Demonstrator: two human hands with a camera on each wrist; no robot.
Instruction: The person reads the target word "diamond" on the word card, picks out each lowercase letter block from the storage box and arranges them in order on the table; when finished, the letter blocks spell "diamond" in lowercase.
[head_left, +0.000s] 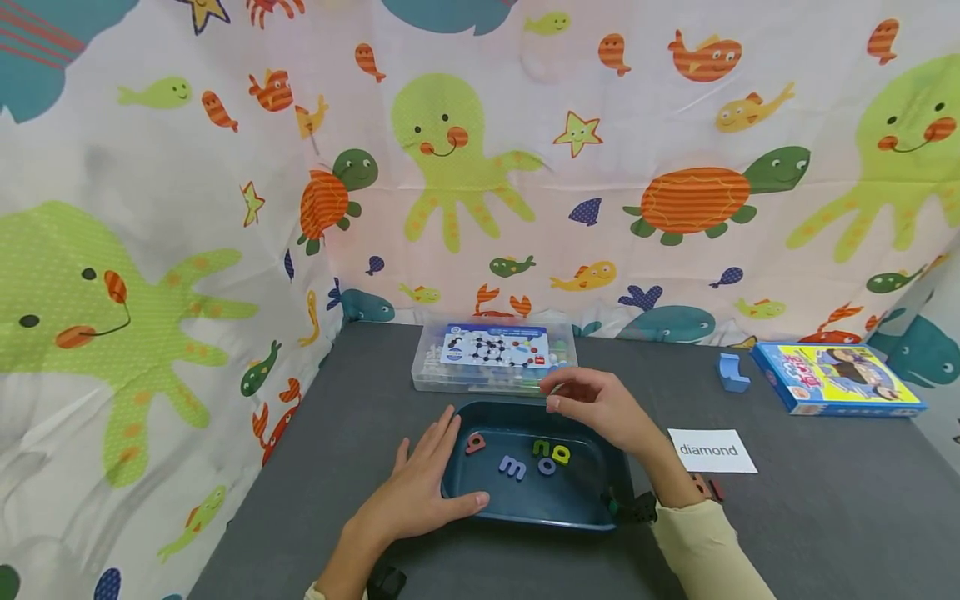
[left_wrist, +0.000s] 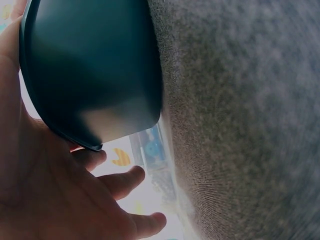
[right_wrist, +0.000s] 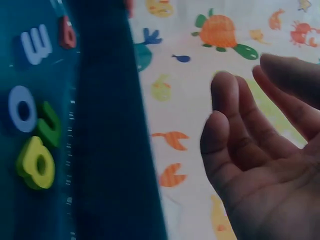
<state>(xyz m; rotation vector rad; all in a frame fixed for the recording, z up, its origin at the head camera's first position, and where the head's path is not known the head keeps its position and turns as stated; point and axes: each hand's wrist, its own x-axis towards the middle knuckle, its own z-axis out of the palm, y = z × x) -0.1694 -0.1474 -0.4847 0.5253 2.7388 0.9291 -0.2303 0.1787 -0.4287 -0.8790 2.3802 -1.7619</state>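
A dark blue plastic tray [head_left: 555, 508] lies on the table with several toy letters in it. These are a red letter [head_left: 476, 442], a purple m [head_left: 512, 467], a bluish-purple o [head_left: 547, 466], a green n [head_left: 541, 448] and a yellow letter [head_left: 560, 454]. My left hand [head_left: 416, 487] rests against the tray's left side, thumb over the near rim and fingers extended and spread. Above the tray's far right edge hovers my right hand [head_left: 600, 408], its fingers loosely bent. In the right wrist view nothing shows between thumb and fingertips.
Behind the tray stands a clear plastic case [head_left: 495, 379] with a molecule-picture label. At right are a "diamond" card [head_left: 712, 451], a blue plastic piece [head_left: 732, 372] and a colourful box [head_left: 840, 379]. Small reddish pieces [head_left: 701, 486] lie by my right wrist. A sea-animal curtain [head_left: 570, 192] hangs behind.
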